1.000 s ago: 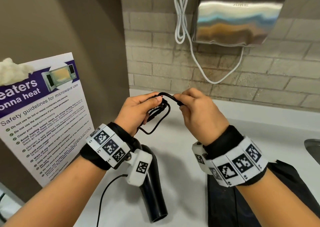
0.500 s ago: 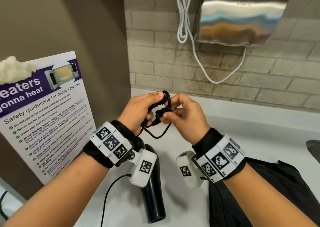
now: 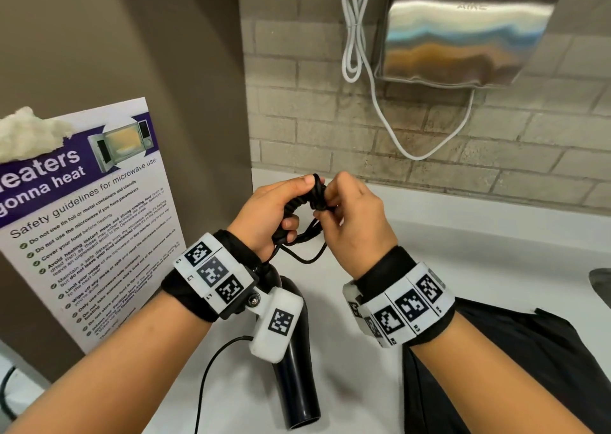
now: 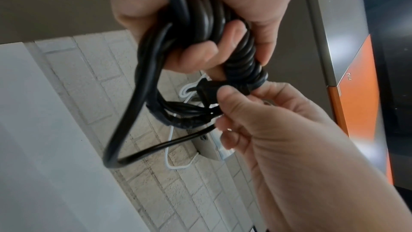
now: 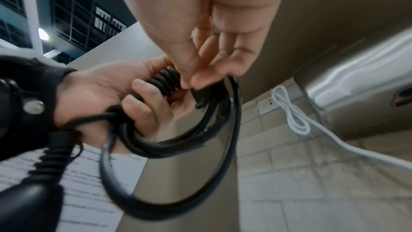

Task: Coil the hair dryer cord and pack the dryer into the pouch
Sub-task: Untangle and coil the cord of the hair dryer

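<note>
My left hand (image 3: 276, 212) grips a bundle of coiled black cord (image 3: 299, 202) above the white counter. Tight wraps of cord (image 4: 243, 59) bind the bundle near its top. My right hand (image 3: 334, 202) pinches the cord's plug end (image 4: 207, 91) against those wraps. A slack loop (image 3: 304, 258) hangs below both hands. The black hair dryer (image 3: 294, 367) lies on the counter under my left wrist, nozzle toward me. The black pouch (image 3: 515, 367) lies flat under my right forearm.
A microwave safety poster (image 3: 89, 222) leans on the brown wall at left. A steel hand dryer (image 3: 463, 30) with a looped white cable (image 3: 355, 37) hangs on the brick wall. White counter (image 3: 479, 261) runs right to a sink edge (image 3: 600, 281).
My right hand has carried the cord's end round the bundle and come close against the left hand. The free loop has grown shorter and the wraps tighter.
</note>
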Demonstrator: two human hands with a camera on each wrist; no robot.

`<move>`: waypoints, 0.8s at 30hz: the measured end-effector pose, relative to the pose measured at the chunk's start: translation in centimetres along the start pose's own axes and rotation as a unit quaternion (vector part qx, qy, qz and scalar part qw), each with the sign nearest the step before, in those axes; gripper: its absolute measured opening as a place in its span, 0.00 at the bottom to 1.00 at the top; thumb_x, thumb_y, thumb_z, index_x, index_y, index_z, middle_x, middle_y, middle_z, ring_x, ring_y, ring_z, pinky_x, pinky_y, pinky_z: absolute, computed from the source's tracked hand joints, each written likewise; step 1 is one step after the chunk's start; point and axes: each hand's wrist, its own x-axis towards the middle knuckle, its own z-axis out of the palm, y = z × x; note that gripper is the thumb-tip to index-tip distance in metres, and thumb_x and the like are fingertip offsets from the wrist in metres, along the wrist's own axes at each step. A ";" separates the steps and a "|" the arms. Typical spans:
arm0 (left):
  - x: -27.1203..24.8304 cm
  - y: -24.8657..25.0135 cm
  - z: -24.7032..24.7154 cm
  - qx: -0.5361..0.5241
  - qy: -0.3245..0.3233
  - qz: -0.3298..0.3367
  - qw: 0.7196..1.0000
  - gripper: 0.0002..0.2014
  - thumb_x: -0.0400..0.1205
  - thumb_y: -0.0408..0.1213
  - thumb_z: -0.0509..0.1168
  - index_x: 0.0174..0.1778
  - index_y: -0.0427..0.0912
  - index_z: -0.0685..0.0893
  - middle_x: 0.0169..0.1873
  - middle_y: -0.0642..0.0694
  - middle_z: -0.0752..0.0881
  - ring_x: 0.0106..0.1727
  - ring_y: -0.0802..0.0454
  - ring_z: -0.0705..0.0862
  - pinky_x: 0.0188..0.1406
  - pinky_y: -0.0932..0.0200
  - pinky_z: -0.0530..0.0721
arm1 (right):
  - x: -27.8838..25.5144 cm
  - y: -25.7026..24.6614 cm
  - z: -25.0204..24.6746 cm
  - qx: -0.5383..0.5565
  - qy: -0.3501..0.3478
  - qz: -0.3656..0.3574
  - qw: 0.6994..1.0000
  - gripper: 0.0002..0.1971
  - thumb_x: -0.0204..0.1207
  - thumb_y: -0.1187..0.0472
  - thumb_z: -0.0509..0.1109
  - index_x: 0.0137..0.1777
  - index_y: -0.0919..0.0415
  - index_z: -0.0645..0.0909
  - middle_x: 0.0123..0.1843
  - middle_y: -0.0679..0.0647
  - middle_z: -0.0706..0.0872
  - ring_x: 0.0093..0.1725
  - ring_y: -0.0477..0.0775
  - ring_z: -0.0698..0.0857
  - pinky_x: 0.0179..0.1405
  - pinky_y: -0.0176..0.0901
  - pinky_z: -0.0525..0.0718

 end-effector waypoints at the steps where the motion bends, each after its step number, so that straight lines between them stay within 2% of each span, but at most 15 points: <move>1: 0.0 0.1 0.0 0.000 -0.008 0.001 1.000 0.11 0.81 0.43 0.60 0.51 0.46 0.86 0.44 0.50 0.85 0.17 0.60 0.63 0.15 0.67 0.64 | 0.1 0.0 -0.1 -0.031 0.003 -0.002 1.000 0.16 0.68 0.69 0.71 0.39 0.53 0.65 0.35 0.45 0.72 0.34 0.50 0.74 0.33 0.41 0.76; 3: -0.1 0.1 -0.2 0.006 -0.023 0.007 1.000 0.11 0.81 0.43 0.59 0.52 0.52 0.87 0.44 0.52 0.85 0.17 0.60 0.62 0.15 0.66 0.65 | 0.2 0.2 -0.4 -0.069 0.022 -0.009 0.997 0.14 0.67 0.63 0.74 0.40 0.55 0.68 0.31 0.42 0.69 0.36 0.51 0.73 0.32 0.40 0.71; 5: -0.2 0.1 -0.5 0.016 -0.039 0.016 0.999 0.12 0.81 0.41 0.59 0.52 0.57 0.86 0.43 0.52 0.84 0.17 0.59 0.62 0.15 0.66 0.65 | 0.5 0.6 -0.9 -0.065 0.025 -0.036 0.997 0.16 0.63 0.61 0.76 0.47 0.61 0.74 0.37 0.46 0.75 0.42 0.52 0.77 0.39 0.37 0.73; 7: -0.4 0.1 -0.6 0.029 -0.058 0.023 0.998 0.12 0.81 0.39 0.59 0.49 0.57 0.87 0.41 0.50 0.83 0.17 0.59 0.63 0.15 0.67 0.66 | 1.2 1.0 -1.4 -0.029 -0.047 -0.034 0.998 0.27 0.61 0.63 0.76 0.61 0.63 0.73 0.54 0.53 0.79 0.56 0.53 0.79 0.55 0.37 0.75; 8: -0.4 0.0 -0.6 0.039 -0.069 0.025 0.997 0.11 0.80 0.39 0.61 0.48 0.56 0.88 0.40 0.49 0.83 0.16 0.59 0.63 0.15 0.67 0.66 | 1.6 1.1 -1.7 0.005 -0.105 -0.018 0.994 0.31 0.61 0.65 0.75 0.66 0.61 0.70 0.60 0.52 0.78 0.61 0.52 0.78 0.60 0.34 0.73; 9: -0.5 0.0 -0.5 0.050 -0.076 0.030 0.995 0.10 0.79 0.39 0.63 0.46 0.55 0.88 0.39 0.49 0.84 0.16 0.59 0.63 0.15 0.67 0.66 | 2.0 1.1 -1.9 0.035 -0.164 -0.005 0.986 0.34 0.61 0.67 0.74 0.69 0.59 0.68 0.62 0.51 0.78 0.62 0.51 0.79 0.61 0.34 0.74; 11: -0.5 -0.1 -0.4 0.062 -0.093 0.046 0.993 0.06 0.73 0.45 0.69 0.42 0.55 0.89 0.35 0.52 0.85 0.16 0.59 0.64 0.15 0.67 0.67 | 2.6 1.2 -2.0 0.052 -0.249 0.002 0.967 0.35 0.63 0.70 0.72 0.71 0.55 0.66 0.58 0.52 0.83 0.51 0.51 0.84 0.54 0.39 0.81; 13: -0.5 -0.3 -0.4 0.067 -0.105 0.059 0.990 0.15 0.61 0.58 0.76 0.39 0.57 0.90 0.31 0.56 0.86 0.16 0.61 0.65 0.15 0.69 0.68 | 2.8 1.2 -1.8 0.037 -0.284 0.004 0.958 0.34 0.65 0.72 0.69 0.71 0.54 0.66 0.47 0.50 0.83 0.39 0.45 0.82 0.44 0.39 0.83; 14: -0.4 -0.3 -0.4 0.074 -0.101 0.063 0.990 0.17 0.58 0.60 0.76 0.38 0.57 0.90 0.29 0.57 0.86 0.15 0.62 0.66 0.15 0.70 0.68 | 2.9 1.2 -1.7 0.034 -0.289 0.001 0.957 0.32 0.66 0.72 0.68 0.70 0.55 0.66 0.44 0.48 0.82 0.37 0.44 0.81 0.42 0.40 0.83; 15: -0.4 -0.3 -0.4 0.086 -0.091 0.066 0.990 0.13 0.61 0.55 0.75 0.37 0.55 0.89 0.27 0.57 0.86 0.15 0.62 0.66 0.15 0.70 0.68 | 2.8 1.3 -1.4 0.033 -0.288 -0.003 0.957 0.30 0.66 0.73 0.67 0.69 0.56 0.67 0.42 0.49 0.83 0.37 0.46 0.82 0.42 0.44 0.84; 17: -0.4 -0.1 -0.3 0.105 -0.067 0.059 0.990 0.04 0.70 0.39 0.71 0.40 0.51 0.87 0.24 0.58 0.84 0.15 0.63 0.66 0.15 0.72 0.67 | 2.7 1.4 -1.1 0.031 -0.280 -0.013 0.959 0.24 0.67 0.72 0.65 0.64 0.57 0.69 0.44 0.57 0.85 0.41 0.56 0.85 0.44 0.55 0.85; 19: -0.4 -0.1 -0.2 0.112 -0.050 0.058 0.991 0.09 0.73 0.28 0.68 0.39 0.49 0.86 0.22 0.58 0.83 0.16 0.62 0.67 0.16 0.72 0.66 | 2.7 1.5 -0.9 0.031 -0.279 -0.018 0.960 0.21 0.67 0.72 0.65 0.61 0.59 0.70 0.46 0.61 0.86 0.44 0.60 0.86 0.44 0.59 0.84; 22: -0.5 -0.3 -0.3 0.112 -0.054 0.066 0.990 0.13 0.70 0.25 0.70 0.34 0.52 0.88 0.22 0.57 0.82 0.18 0.64 0.71 0.17 0.72 0.66 | 2.7 1.5 -1.1 0.064 -0.311 -0.011 0.948 0.24 0.62 0.72 0.64 0.61 0.61 0.70 0.50 0.61 0.86 0.50 0.60 0.86 0.47 0.59 0.85; 24: -0.5 -0.4 -0.3 0.114 -0.061 0.076 0.989 0.10 0.65 0.30 0.72 0.34 0.52 0.89 0.23 0.57 0.84 0.21 0.65 0.73 0.17 0.73 0.67 | 3.0 1.6 -1.7 0.112 -0.340 0.009 0.934 0.28 0.55 0.70 0.60 0.61 0.60 0.72 0.52 0.60 0.84 0.53 0.60 0.84 0.50 0.55 0.84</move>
